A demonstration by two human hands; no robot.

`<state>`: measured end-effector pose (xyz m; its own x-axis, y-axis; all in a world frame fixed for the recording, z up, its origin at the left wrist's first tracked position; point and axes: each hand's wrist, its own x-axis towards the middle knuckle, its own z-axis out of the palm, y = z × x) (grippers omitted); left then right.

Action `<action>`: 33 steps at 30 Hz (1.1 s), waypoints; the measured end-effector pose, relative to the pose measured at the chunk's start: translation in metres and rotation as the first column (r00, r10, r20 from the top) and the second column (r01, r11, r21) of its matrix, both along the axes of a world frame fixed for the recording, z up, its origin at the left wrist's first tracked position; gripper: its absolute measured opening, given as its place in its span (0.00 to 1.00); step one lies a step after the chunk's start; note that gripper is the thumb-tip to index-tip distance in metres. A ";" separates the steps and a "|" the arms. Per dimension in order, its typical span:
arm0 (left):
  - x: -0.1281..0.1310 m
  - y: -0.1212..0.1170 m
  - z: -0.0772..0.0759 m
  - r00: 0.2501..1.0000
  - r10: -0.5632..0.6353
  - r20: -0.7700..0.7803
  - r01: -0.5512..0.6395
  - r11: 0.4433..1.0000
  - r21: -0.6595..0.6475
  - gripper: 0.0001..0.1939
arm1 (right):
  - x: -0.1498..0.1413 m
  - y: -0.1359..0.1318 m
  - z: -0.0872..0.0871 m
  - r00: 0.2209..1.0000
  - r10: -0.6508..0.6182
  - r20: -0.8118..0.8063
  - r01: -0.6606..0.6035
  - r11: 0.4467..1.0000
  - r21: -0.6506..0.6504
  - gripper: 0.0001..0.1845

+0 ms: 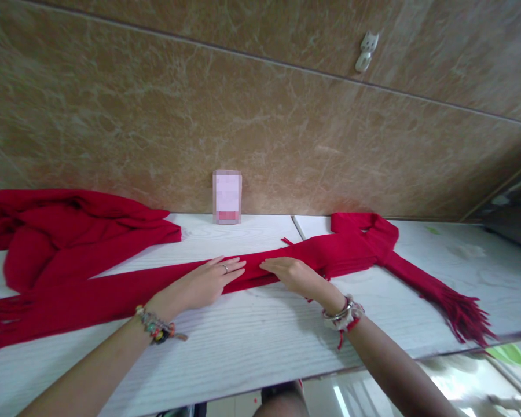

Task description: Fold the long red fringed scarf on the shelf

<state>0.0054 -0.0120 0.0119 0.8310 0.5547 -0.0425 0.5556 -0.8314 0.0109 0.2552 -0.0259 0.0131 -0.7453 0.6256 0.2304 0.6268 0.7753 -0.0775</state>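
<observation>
A long red scarf [134,286] runs lengthwise along the white table [226,353], with fringe at its left end. Flat across its middle lies my left hand [212,282], fingers stretched out and a ring on one of them. My right hand [289,272] rests on the same strip just to the right, its fingers extended toward the left hand; the thumb is hidden. Between the two hands is a short stretch of red cloth. To the right, layers of red cloth [347,249] are stacked, wrapped by a looped band whose fringed tail [464,313] reaches toward the front edge.
A heap of red fabric [82,237] lies at the back left. A phone-like upright rectangle [227,197], blurred out, leans against the brown marbled wall [156,116]. A white cat-shaped hook [367,52] is on the wall. Something green [509,353] shows below the table's right edge.
</observation>
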 end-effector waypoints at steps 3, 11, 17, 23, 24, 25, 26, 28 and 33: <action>-0.003 0.001 0.001 0.999 0.021 0.043 -0.021 1.000 -0.002 0.34 | 0.002 0.000 0.003 0.999 -0.004 -0.039 0.004 1.000 -0.002 0.20; -0.003 -0.004 0.000 0.998 -0.057 0.003 0.056 0.986 -0.158 0.36 | 0.008 0.003 -0.003 0.994 0.087 -0.065 -0.095 0.986 -0.135 0.18; -0.001 -0.012 0.009 1.000 -0.010 0.017 0.013 0.975 -0.220 0.24 | 0.007 0.001 0.002 0.995 0.083 -0.054 -0.092 0.977 -0.193 0.17; 0.001 -0.017 0.012 0.999 0.033 -0.022 -0.039 0.938 -0.343 0.29 | 0.006 0.000 -0.003 0.994 -0.060 0.095 0.079 0.974 -0.210 0.25; 0.001 -0.017 0.012 0.999 0.034 -0.017 -0.038 0.932 -0.360 0.29 | 0.006 0.000 -0.004 0.991 -0.057 0.124 0.083 0.972 -0.220 0.25; 0.000 -0.016 0.012 0.999 0.037 -0.012 -0.039 0.924 -0.380 0.28 | 0.006 0.000 -0.004 0.989 -0.049 0.143 0.081 0.970 -0.229 0.25; 0.000 -0.014 0.011 0.999 0.042 -0.006 -0.041 0.916 -0.398 0.27 | 0.007 0.000 -0.003 0.987 -0.041 0.154 0.076 0.969 -0.235 0.24; 0.000 -0.010 0.009 0.997 0.070 0.015 -0.058 0.907 -0.418 0.24 | 0.007 -0.001 -0.002 0.986 -0.025 0.165 0.066 0.966 -0.249 0.23; 0.003 -0.004 -0.002 0.986 0.165 0.031 -0.148 0.943 -0.297 0.25 | 0.007 -0.004 0.003 0.987 0.006 0.161 0.042 0.956 -0.291 0.21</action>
<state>0.0082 -0.0163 0.0096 0.7403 0.6479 -0.1793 0.6701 -0.6896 0.2747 0.2617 -0.0294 0.0161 -0.7453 0.6612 -0.0855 0.6631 0.7219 -0.1978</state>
